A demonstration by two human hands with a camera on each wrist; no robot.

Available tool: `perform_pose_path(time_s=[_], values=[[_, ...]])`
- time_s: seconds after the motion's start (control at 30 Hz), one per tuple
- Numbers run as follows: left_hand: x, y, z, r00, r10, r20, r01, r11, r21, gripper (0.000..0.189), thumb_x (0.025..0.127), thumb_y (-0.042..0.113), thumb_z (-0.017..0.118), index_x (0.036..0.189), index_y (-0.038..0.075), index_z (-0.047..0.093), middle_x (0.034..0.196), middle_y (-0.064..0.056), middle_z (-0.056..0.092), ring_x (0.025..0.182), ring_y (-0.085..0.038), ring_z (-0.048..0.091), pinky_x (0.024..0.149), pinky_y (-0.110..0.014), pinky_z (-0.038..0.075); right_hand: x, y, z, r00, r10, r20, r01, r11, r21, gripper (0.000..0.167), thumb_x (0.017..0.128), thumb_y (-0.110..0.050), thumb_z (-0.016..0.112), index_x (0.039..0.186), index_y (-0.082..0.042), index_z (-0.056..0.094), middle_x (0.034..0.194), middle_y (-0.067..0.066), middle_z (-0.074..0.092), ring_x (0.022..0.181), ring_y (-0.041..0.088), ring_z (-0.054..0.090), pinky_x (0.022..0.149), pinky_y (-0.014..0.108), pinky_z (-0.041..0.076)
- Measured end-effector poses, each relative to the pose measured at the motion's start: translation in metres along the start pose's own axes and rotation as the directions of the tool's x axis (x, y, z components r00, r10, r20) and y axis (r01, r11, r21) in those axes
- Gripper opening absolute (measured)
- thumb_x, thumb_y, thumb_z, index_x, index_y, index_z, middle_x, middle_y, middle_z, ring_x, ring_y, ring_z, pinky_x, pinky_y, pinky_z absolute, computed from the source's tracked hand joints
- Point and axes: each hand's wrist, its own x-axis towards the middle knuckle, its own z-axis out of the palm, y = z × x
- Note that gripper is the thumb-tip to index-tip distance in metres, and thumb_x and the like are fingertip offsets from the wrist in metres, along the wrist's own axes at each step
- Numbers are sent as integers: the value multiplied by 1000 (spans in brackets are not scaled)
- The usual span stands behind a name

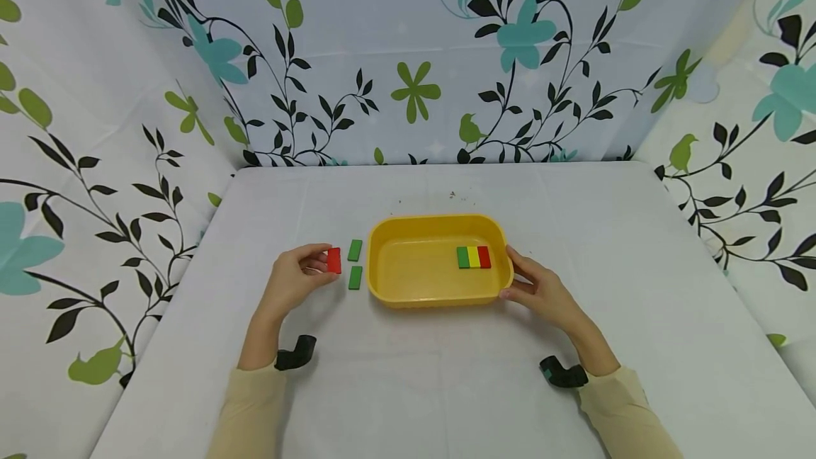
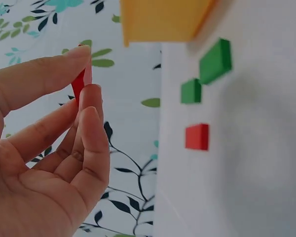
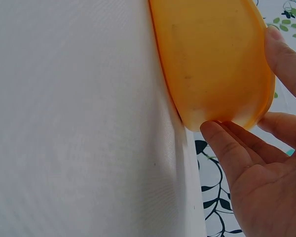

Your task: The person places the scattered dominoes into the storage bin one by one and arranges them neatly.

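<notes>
Between thumb and fingertips, my left hand (image 1: 295, 280) pinches a red block (image 1: 334, 261), raised above the table. Two green blocks (image 1: 355, 250) lie one behind the other, between that hand and a yellow tray (image 1: 414, 264). The left wrist view shows a second red block (image 2: 196, 137) on the table near the green ones; the left hand seems to hide it in the head view. My right hand (image 1: 542, 292) grips the tray's right end, thumb at the rim and fingers against the wall. Inside the tray, a green block (image 1: 462, 258), a yellow block (image 1: 473, 257) and a red block (image 1: 484, 257) form a touching row.
A white cloth (image 1: 408, 388) covers the table. Patterned curtains (image 1: 382, 41) stand behind it and at both sides. Dark wrist-worn cameras (image 1: 296, 353) sit at both wrists. Small dark specks dot the cloth behind the tray.
</notes>
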Motion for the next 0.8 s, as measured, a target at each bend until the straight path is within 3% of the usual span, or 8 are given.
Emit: perform_pose_path(time_s=[0.43,0.8], values=[[13,40,21,994,109,19,-102,972,-210,51,81,3,77,129,0,61,109,-20,62,89,-20,60,78,-11,50,1,-1,0,1000,-15,0,15,1000,-1,84,85,-13,74,153,0,26,157,21,29,138,42,40,95,25,46],[26,72,53,996,87,30,-74,949,-308,50,79,2,78,127,3,63,108,-16,62,88,-19,62,77,-14,52,0,1,0,1000,-31,3,31,1000,-3,83,86,-12,73,153,1,25,157,22,28,138,42,39,96,21,46]])
